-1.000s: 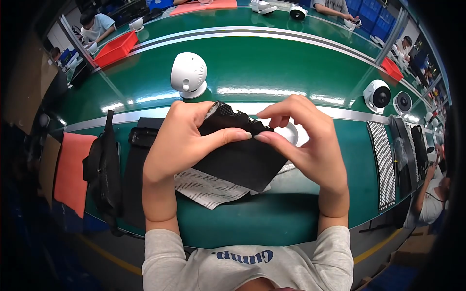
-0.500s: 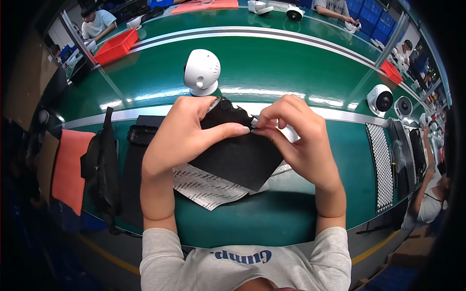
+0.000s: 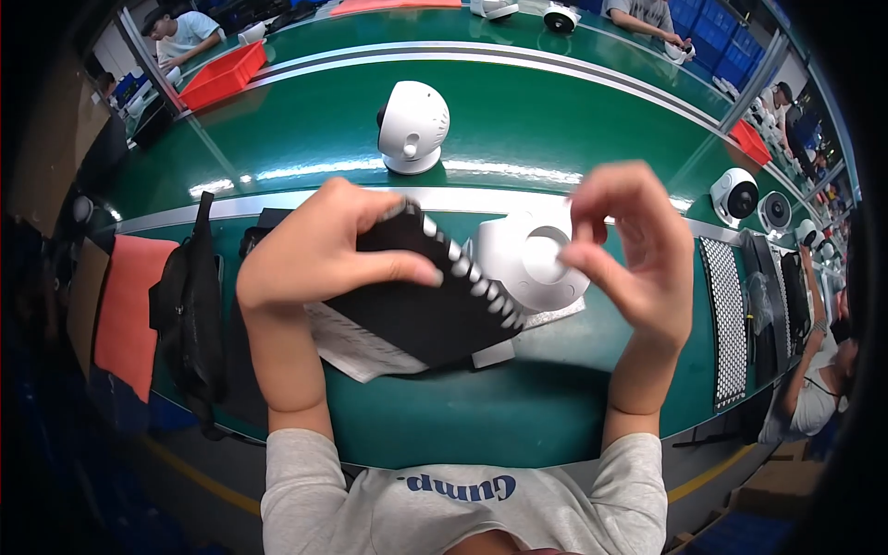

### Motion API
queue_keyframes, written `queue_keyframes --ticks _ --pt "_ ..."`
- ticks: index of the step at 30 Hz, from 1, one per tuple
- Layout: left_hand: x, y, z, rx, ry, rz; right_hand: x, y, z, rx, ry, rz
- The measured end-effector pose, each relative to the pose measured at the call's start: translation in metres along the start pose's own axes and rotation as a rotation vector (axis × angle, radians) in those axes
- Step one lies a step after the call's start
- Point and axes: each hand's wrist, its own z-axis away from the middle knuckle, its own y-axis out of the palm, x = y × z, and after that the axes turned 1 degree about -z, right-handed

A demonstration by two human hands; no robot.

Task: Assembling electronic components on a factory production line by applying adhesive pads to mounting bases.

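Observation:
My left hand (image 3: pixel 324 245) grips a black sheet (image 3: pixel 416 301) by its upper edge, thumb laid across the front. White spots line the sheet's right edge. White printed paper (image 3: pixel 356 347) shows under its lower left side. To the right, my right hand (image 3: pixel 638 254) is raised and blurred, its fingers curled and its thumb near them; whether anything is between the fingertips is too smeared to see. Beside and partly behind that hand lies a white camera housing (image 3: pixel 527 264), its round recessed face up. A white camera (image 3: pixel 413 129) stands upright on the far side of the metal strip.
At left lie a black bag (image 3: pixel 190 319) and an orange sheet (image 3: pixel 134 310). On the right are a white-dotted strip (image 3: pixel 724 319) and two round cameras, one white (image 3: pixel 737 197). A red tray (image 3: pixel 222 76) stands far left. People work across the bench and at right.
My right hand has left the sheet's edge and moved right and up. The sheet has tilted, exposing its white-spotted edge and uncovering the white housing. My left hand has shifted slightly left.

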Motion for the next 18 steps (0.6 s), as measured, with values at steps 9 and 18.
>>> queue_keyframes --ticks 9,18 --pt "0.017 -0.012 0.008 0.291 0.103 -0.164 -0.040 0.010 -0.015 0.174 0.299 0.033" --pt "0.031 -0.027 0.015 0.301 0.099 -0.208 -0.047 0.033 -0.029 0.156 0.317 0.085"
